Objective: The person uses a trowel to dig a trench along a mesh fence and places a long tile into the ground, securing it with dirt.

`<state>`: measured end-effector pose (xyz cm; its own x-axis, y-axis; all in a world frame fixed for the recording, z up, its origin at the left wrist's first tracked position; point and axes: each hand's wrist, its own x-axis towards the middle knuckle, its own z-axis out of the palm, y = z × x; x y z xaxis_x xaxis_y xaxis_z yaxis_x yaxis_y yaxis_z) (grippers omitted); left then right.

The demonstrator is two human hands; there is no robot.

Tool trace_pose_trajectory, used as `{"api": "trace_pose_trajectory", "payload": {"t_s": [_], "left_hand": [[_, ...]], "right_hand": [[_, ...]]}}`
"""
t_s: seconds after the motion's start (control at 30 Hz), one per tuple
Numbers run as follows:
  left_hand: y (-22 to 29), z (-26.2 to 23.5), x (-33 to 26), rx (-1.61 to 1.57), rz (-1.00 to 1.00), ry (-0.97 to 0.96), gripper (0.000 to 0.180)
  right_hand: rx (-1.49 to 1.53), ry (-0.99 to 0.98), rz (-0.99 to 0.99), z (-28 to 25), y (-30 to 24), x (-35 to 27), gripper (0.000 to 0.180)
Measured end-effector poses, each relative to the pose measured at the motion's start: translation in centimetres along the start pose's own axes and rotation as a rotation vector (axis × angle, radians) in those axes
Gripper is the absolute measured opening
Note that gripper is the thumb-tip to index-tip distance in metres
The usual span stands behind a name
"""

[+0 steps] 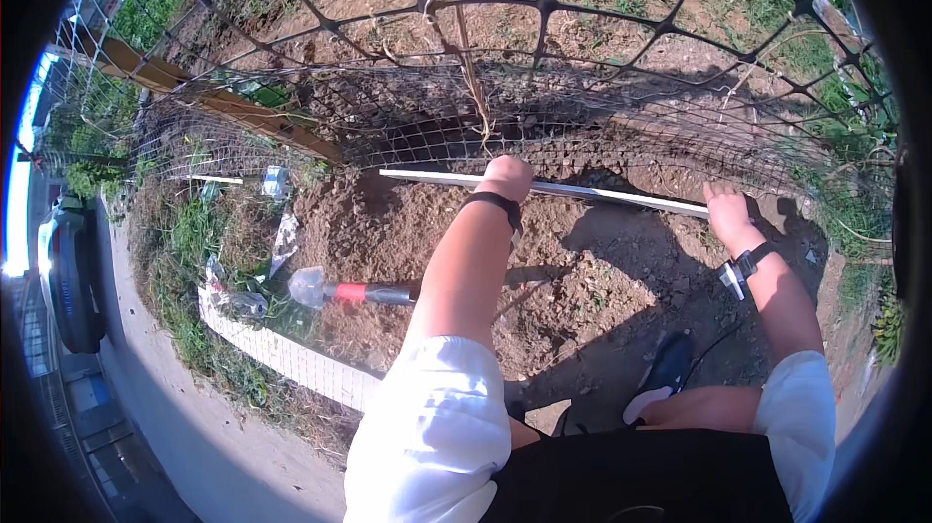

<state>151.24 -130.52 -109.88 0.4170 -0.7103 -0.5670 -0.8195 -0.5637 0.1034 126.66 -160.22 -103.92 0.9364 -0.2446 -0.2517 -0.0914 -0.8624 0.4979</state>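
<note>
A long, thin white strip point(612, 195) lies crosswise over the dug soil, close along the foot of a wire mesh fence point(427, 146). My left hand point(509, 176) is closed around it left of its middle, and the strip's left end sticks out past my fist. At the other end, my right hand point(728, 212) grips the strip with bent fingers; its fingertips are partly hidden. Below and left of my left hand, a shovel point(354, 292) with a grey blade and a red collar rests on the dirt, its handle passing behind my left forearm.
Black plastic netting point(547, 4) spans the far side, with a thin wooden stake point(466, 57) against it. A wooden post point(243, 113) slants at the left. Lower left lies a white board point(291, 360) among grass and plastic scraps. A car point(68, 275) stands beyond the pavement point(160, 368).
</note>
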Motion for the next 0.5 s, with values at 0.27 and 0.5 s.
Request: {"api": "trace_pose_trajectory", "payload": {"t_s": [0.27, 0.5], "left_hand": [[-0.2, -0.1, 0.5, -0.055, -0.062, 0.029, 0.024], [-0.7, 0.2, 1.1, -0.150, -0.032, 0.014, 0.026]], "right_hand": [[0.665, 0.403, -1.277, -13.9, -17.5, -1.9, 0.032], [0.294, 1.017, -0.945, -18.3, -33.3, 1.6, 0.020]]}}
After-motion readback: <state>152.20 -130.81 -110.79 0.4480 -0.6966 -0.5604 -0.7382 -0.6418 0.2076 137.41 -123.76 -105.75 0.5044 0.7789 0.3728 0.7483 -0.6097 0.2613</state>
